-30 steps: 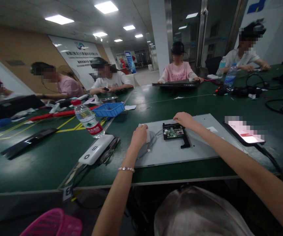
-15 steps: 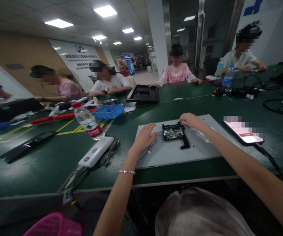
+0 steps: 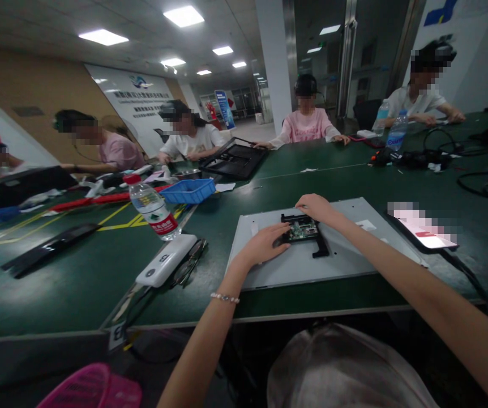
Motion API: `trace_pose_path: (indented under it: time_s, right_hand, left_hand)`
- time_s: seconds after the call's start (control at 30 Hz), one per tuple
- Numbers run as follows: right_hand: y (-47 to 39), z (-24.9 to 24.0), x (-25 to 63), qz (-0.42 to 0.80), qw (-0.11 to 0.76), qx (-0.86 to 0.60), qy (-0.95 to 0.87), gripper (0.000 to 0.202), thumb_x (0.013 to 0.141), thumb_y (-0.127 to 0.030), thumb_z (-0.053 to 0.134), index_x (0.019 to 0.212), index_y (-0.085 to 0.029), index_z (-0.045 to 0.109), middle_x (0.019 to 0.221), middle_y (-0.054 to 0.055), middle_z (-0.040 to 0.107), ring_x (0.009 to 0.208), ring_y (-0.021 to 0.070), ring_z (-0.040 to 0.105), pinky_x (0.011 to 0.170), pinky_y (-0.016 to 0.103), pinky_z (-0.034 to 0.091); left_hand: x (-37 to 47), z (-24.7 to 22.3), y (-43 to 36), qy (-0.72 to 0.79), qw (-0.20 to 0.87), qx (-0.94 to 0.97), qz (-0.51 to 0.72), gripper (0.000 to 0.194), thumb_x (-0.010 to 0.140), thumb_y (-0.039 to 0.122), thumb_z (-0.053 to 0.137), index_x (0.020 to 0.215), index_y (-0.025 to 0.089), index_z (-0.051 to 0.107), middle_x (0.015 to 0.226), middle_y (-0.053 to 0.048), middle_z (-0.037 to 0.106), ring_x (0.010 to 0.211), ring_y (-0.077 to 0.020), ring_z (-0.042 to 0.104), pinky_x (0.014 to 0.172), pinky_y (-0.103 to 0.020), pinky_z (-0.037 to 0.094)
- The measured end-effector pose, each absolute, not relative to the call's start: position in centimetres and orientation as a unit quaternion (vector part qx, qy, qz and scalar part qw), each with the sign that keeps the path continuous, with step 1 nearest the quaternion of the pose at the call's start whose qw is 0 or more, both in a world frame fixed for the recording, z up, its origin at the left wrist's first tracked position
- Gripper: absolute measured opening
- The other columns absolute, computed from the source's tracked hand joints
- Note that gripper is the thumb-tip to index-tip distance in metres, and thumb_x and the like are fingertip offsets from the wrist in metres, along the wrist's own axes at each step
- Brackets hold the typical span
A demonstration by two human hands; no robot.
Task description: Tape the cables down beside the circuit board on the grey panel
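A pale grey flat panel (image 3: 350, 258) lies on the green table, and on it rests a black plastic frame (image 3: 321, 247) around a green circuit board (image 3: 301, 229). My left hand (image 3: 269, 242) reaches over the panel to the left side of the frame, palm down, fingers extended and touching its edge. At the frame's far edge is my right hand (image 3: 314, 207), its fingers bent downward; the fingertips and anything under them are hidden. White pieces (image 3: 366, 225) lie on the panel right of the frame.
Left of the panel are a power bank (image 3: 166, 260), glasses (image 3: 189, 263), a water bottle (image 3: 154, 209) and a blue basket (image 3: 191, 191). A lit phone (image 3: 424, 229) lies to the right. Across the table, a person's hand touches a black tray-like frame (image 3: 238, 160); several people sit around.
My left hand has moved right onto the frame's left side. My right hand has shifted slightly left along the far edge. Across the table, the black tray-like frame has been tilted and moved left.
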State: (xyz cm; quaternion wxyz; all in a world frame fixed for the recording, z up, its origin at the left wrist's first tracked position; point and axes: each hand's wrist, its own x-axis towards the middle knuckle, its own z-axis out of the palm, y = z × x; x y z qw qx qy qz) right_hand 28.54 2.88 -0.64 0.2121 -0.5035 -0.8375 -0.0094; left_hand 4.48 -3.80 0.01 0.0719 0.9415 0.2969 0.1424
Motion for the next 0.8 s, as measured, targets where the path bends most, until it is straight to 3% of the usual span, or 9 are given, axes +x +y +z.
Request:
trace_pose_path:
  time_s: [0.27, 0.47, 0.8]
  right_hand:
    - [2.0, -0.4, 25.3, -0.014, 0.139, -0.504, -0.853, 0.027, 0.092, -0.022, 0.047, 0.101, -0.020, 0.073, 0.102, 0.009, 0.069, 0.097, 0.0213, 0.062, 0.081, 0.026, 0.044]
    - [1.2, 0.3, 25.7, 0.014, 0.121, -0.494, -0.861, 0.028, 0.091, -0.019, 0.048, 0.107, -0.017, 0.071, 0.107, 0.011, 0.067, 0.103, 0.0207, 0.060, 0.088, 0.024, 0.043]
    - [0.5, 0.9, 26.1, 0.025, 0.157, -0.497, -0.853, 0.029, 0.090, -0.020, 0.048, 0.111, -0.017, 0.068, 0.113, 0.010, 0.067, 0.107, 0.0211, 0.060, 0.091, 0.025, 0.043]
  left_hand:
    - [4.3, -0.1, -3.7, 0.321, 0.096, 0.932, 0.137, 0.048, 0.090, 0.035, 0.049, 0.136, 0.022, 0.046, 0.141, -0.005, 0.048, 0.130, -0.0198, 0.044, 0.112, -0.036, 0.034]
    - [4.4, -0.1, -3.8, 0.333, 0.104, 0.928, 0.134, 0.049, 0.090, 0.036, 0.049, 0.136, 0.022, 0.045, 0.141, -0.004, 0.048, 0.130, -0.0205, 0.044, 0.112, -0.038, 0.034]
    - [4.3, 0.0, -3.7, 0.314, 0.102, 0.934, 0.136, 0.048, 0.089, 0.033, 0.050, 0.135, 0.020, 0.046, 0.141, -0.006, 0.048, 0.130, -0.0197, 0.044, 0.111, -0.036, 0.034]
